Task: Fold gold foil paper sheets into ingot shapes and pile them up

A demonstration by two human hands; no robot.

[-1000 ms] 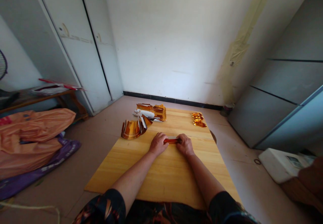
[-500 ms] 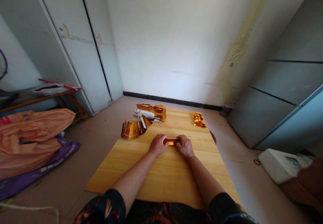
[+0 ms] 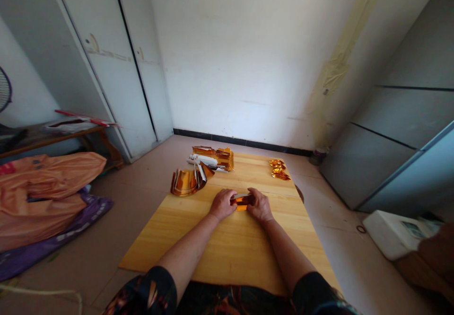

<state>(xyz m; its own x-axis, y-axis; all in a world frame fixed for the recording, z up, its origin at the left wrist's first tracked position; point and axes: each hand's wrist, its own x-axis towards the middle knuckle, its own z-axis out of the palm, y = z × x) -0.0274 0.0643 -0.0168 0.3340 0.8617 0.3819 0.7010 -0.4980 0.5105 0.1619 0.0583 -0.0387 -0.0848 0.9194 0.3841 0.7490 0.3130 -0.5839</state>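
The left hand point(image 3: 222, 205) and right hand point(image 3: 260, 205) held opposite ends of a partly folded gold sheet point(image 3: 241, 207) mid-table — shaped foil pieces point(image 3: 280, 175), seemingly finished, lay far right, while a curled stack point(image 3: 185, 183) and a farther stack point(image 3: 224, 156), left, looked unworked.

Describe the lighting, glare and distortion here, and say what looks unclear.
Head view: the wall is brightest mid-frame, dimming toward the right; head view: the folded gold pieces and held gold paper glint; head view: wide-angle stretch makes the wardrobe and fridge lean outward; head view: the brown shape at lower right is dark and soft.
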